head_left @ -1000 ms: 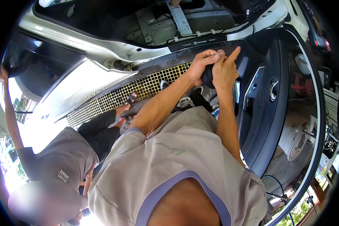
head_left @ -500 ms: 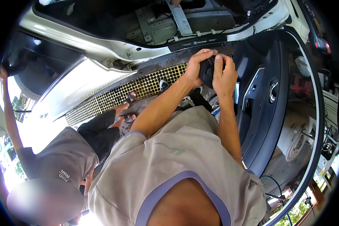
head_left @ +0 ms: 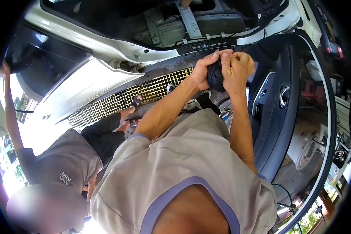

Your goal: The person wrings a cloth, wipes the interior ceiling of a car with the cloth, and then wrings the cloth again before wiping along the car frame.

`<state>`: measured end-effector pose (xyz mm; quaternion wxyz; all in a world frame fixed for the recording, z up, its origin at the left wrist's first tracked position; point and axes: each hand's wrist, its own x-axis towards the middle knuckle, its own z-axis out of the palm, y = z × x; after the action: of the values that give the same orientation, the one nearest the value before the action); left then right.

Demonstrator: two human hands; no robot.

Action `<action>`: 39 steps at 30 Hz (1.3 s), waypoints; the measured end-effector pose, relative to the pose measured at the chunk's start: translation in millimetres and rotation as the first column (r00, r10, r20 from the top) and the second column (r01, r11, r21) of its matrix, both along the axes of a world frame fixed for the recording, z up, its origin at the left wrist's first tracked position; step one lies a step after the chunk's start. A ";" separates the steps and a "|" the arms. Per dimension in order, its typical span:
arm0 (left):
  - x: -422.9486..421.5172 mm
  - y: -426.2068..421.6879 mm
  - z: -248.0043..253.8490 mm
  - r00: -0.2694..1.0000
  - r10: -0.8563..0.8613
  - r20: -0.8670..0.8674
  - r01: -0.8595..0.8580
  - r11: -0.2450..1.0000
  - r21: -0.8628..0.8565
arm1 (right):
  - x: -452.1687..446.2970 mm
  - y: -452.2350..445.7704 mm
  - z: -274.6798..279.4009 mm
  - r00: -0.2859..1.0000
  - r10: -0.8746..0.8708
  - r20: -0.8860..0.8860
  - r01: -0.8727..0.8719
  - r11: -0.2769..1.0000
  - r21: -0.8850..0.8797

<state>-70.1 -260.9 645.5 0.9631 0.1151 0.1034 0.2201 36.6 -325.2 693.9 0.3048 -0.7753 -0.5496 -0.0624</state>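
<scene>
Both hands are raised in front of my chest, before the open car's door sill (head_left: 206, 45). Between them is a black bundle (head_left: 215, 76) with rounded folds; whether it is cloth or wound cord I cannot tell. My left hand (head_left: 202, 71) is closed on its left side, thumb along the top. On the other side, my right hand (head_left: 235, 71) is curled against the bundle, its thumb near the left thumb and its fingers bent outward. The bundle's upper end is hidden behind the fingers.
An open car door (head_left: 279, 105) stands at my right. Ahead lies the stripped car floor (head_left: 206, 25) with bare metal brackets. Yellow floor grating (head_left: 144, 87) runs below the sill. Another person (head_left: 66, 160) bends at my left, one arm stretched forward beside a white car panel (head_left: 66, 93).
My right hand has rolled outward and shifted slightly right, its fingers now bent away from the bundle. The left hand keeps its hold. The view has shifted a little.
</scene>
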 end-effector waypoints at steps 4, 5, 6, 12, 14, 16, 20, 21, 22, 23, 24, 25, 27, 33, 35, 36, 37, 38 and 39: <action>2.7 0.2 -1.7 0.998 0.009 -0.054 -0.014 0.996 -0.093 | -3.4 -2.3 -14.3 0.998 -0.003 0.059 0.000 0.999 0.049; 1.5 1.8 -0.4 0.997 -0.018 -0.072 0.013 0.998 -0.059 | -4.4 -2.8 -19.2 0.979 -0.107 0.174 0.093 0.992 0.089; 1.0 2.3 1.3 0.995 -0.040 -0.093 0.038 0.999 -0.025 | -2.5 -4.0 -25.5 0.994 -0.099 0.051 0.095 0.992 0.083; 11.4 2.8 6.7 0.964 0.029 -0.265 0.031 0.975 0.221 | 2.0 -5.9 -45.7 0.186 0.128 -0.974 0.199 0.966 0.165; 13.9 3.0 16.5 0.939 0.050 -0.341 0.059 0.952 0.301 | 15.5 -15.4 -30.5 -0.394 0.155 -0.906 0.220 0.973 0.071; 15.8 -2.8 35.5 0.927 0.052 -0.370 0.118 0.898 0.423 | 30.4 -23.3 -32.6 -0.499 0.148 -0.854 0.115 0.988 0.104; 29.8 -13.9 48.1 0.913 0.147 -0.381 0.340 0.242 0.909 | 42.0 -26.9 -58.4 -0.757 0.178 -0.629 -0.078 0.931 0.357; 30.3 -19.0 64.0 0.929 0.150 -0.338 0.346 -0.028 0.938 | 40.7 -22.5 -56.8 -0.841 0.140 -0.523 -0.105 0.905 0.411; 31.7 -20.0 80.5 0.927 0.052 -0.372 0.372 -0.259 0.891 | 40.6 -19.5 -51.0 -0.857 0.080 -0.510 -0.179 0.881 0.438; 32.7 -21.2 98.1 0.917 -0.021 -0.398 0.349 -0.438 0.829 | 38.7 -15.3 -40.9 -0.865 0.019 -0.501 -0.251 0.848 0.466; 33.3 -22.6 106.8 0.897 -0.087 -0.434 0.301 -0.599 0.742 | 37.8 -10.5 -31.7 -0.862 -0.067 -0.503 -0.348 0.800 0.490; 33.0 -22.7 105.3 0.882 -0.132 -0.452 0.244 -0.694 0.678 | 33.7 -10.7 -28.9 -0.832 -0.071 -0.551 -0.392 0.776 0.493; 31.8 -17.5 96.3 0.841 -0.207 -0.501 0.104 -0.845 0.524 | 25.1 -11.0 -24.0 -0.764 -0.070 -0.642 -0.482 0.723 0.495; 9.2 4.1 61.6 0.775 -0.393 -0.496 -0.255 -0.911 0.324 | 26.9 38.4 -59.1 -0.486 -0.487 -0.726 -0.848 0.464 0.256; -5.9 8.6 47.8 0.820 -0.445 -0.360 -0.307 -0.873 0.379 | 19.8 39.5 -55.9 -0.322 -0.504 -0.801 -0.896 0.437 0.085; -10.9 10.1 41.4 0.834 -0.472 -0.286 -0.342 -0.849 0.404 | 15.8 40.2 -50.8 -0.306 -0.525 -0.794 -0.900 0.433 0.060; -13.2 11.8 34.8 0.866 -0.456 -0.204 -0.340 -0.837 0.429 | 13.0 41.4 -47.8 -0.287 -0.545 -0.788 -0.903 0.429 0.032; -14.9 13.2 29.3 0.894 -0.432 -0.120 -0.337 -0.824 0.455 | 10.0 42.5 -43.6 -0.267 -0.566 -0.780 -0.907 0.421 0.004; -17.3 14.2 23.6 0.915 -0.401 -0.038 -0.334 -0.809 0.484 | 4.8 40.7 -35.6 -0.254 -0.547 -0.798 -0.872 0.486 -0.055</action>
<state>-87.4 -246.7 669.1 0.1581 0.9057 -0.3785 0.1067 41.5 -284.5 658.3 0.1948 -0.3848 -0.1729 0.8855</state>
